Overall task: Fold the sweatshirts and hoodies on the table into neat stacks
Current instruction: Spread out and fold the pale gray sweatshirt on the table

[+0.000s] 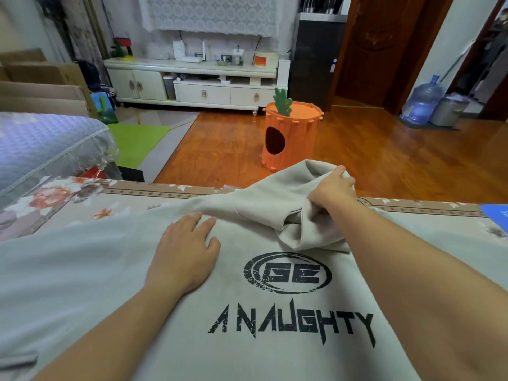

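The room has a glossy wooden floor (357, 149), a white TV cabinet (192, 78) along the far wall, a dark wooden door (371, 50) to the right, and a blue quilted bed (41, 141) at the left. An orange carrot-shaped bin (291, 136) stands on the floor just beyond the counter (68, 199), which wears a floral cloth. A pale grey hoodie (247, 312) lies spread across the counter, print side up, its long axis running from the person toward the far edge, hood end farthest away. The left hand (187, 251) presses flat on the chest area, fingers straight and slightly spread. The right hand (332, 188) grips the bunched hood (275, 193), fingers curled round the fabric and lifting it off the counter.
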